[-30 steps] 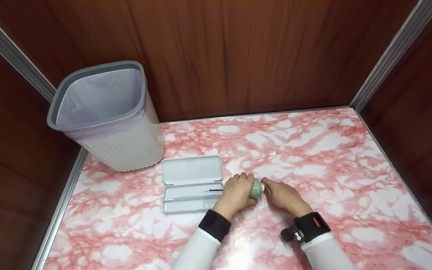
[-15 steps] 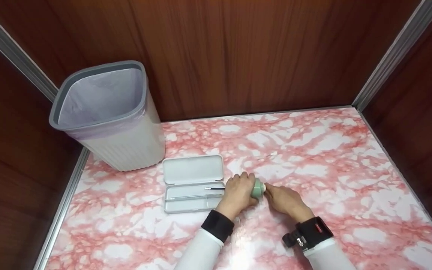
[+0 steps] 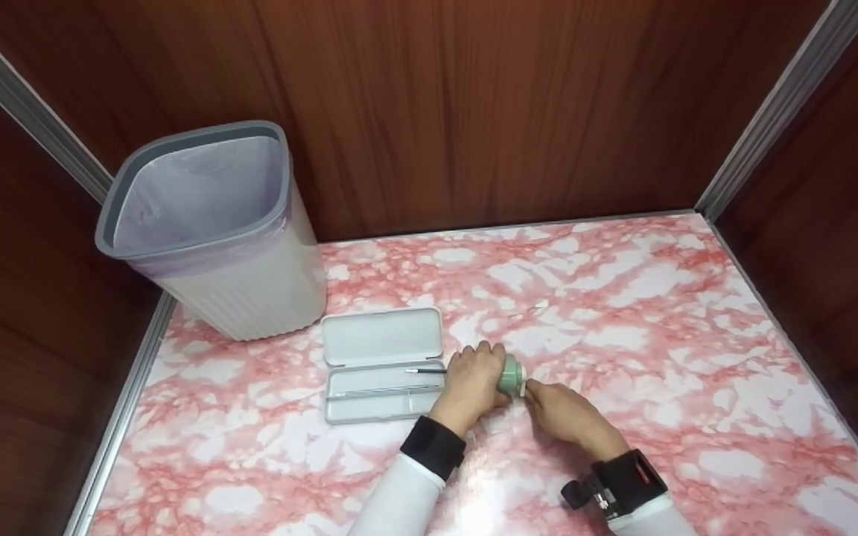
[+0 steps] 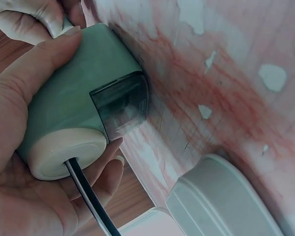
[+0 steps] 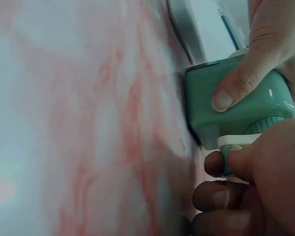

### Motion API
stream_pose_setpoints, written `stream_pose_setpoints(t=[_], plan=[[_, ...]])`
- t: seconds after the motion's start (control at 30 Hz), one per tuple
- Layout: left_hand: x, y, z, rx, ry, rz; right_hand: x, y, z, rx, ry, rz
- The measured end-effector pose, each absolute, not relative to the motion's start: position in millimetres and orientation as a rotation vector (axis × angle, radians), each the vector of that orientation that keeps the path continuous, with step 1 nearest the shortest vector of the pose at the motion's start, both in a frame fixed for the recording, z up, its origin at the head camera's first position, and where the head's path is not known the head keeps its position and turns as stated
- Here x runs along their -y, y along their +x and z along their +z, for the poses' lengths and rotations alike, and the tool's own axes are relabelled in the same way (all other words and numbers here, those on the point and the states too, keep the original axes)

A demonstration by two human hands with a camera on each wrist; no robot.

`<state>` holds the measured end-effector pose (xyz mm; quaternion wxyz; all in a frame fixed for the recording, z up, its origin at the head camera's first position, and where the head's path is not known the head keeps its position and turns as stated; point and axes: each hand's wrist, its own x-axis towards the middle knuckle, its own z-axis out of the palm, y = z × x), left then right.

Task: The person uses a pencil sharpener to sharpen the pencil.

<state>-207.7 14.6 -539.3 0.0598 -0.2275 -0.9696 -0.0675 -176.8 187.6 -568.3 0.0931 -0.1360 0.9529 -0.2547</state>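
A green crank pencil sharpener (image 3: pixel 509 374) rests on the tabletop, gripped from above by my left hand (image 3: pixel 474 383). In the left wrist view, its dark see-through shavings drawer (image 4: pixel 123 103) faces the table side. A dark pencil (image 4: pixel 91 194) sticks out of the hole in its cream front ring (image 4: pixel 64 152). My right hand (image 3: pixel 563 409) is at the opposite end. Between thumb and forefinger it pinches the small green knob (image 5: pixel 226 160) of the cream crank arm (image 5: pixel 233 140), as the right wrist view shows. Left fingers hide part of the sharpener and pencil in the head view.
An open pale pencil case (image 3: pixel 382 336) lies left of the sharpener, under the pencil's outer end in the head view. Behind it at left stands a lined waste bin (image 3: pixel 265 290). Wooden panels (image 3: pixel 488 112) border the red-and-white marbled table (image 3: pixel 623 298).
My right hand has moved down toward the near side, taking the crank knob around with it. My left hand still holds the sharpener in about the same place.
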Motion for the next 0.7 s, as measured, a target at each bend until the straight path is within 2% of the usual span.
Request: stream_pose_setpoints(t=[0.7], plan=[[-20,-209,-538,2.970,-0.659,-0.146,-196,-165,-570,-2.590,-0.487,-1.269]])
